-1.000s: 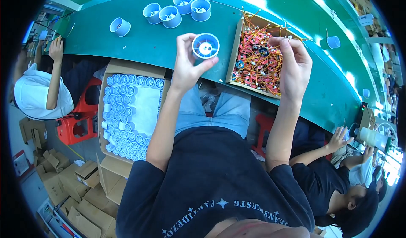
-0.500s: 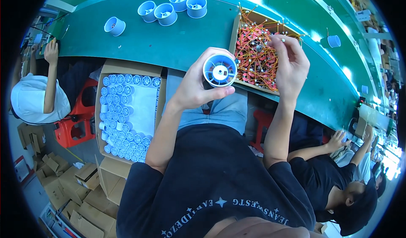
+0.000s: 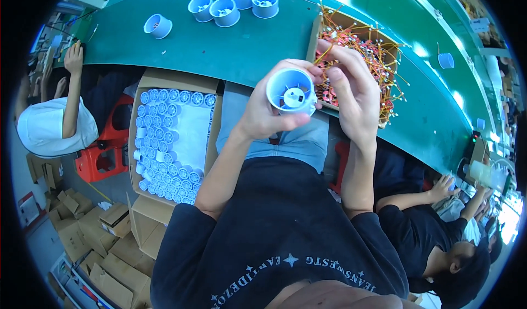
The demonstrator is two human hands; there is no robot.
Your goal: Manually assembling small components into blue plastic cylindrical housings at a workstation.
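My left hand (image 3: pixel 258 111) is wrapped round a light blue plastic housing (image 3: pixel 281 83), a short open cylinder with spokes and a white hub inside. It is held above my lap at the table's front edge, its open end tilted up toward me. Close on its right is my right hand (image 3: pixel 358 97), fingers curled together, with a thin orange wire (image 3: pixel 324 57) at the fingertips. The fingertips partly hide what the wire leads to. Just behind this hand stands a cardboard box (image 3: pixel 314 40) heaped with orange wires and red parts (image 3: pixel 379 62).
Several blue housings (image 3: pixel 224 12) stand at the back of the green table (image 3: pixel 121 45). On my left is a large carton (image 3: pixel 217 136) with rows of small blue parts (image 3: pixel 159 133). Co-workers sit at both sides; a red stool (image 3: pixel 104 158) stands at the left.
My right hand has come from over the wire box down and left to the housing. The left hand has tilted the housing. The whole view has shifted slightly.
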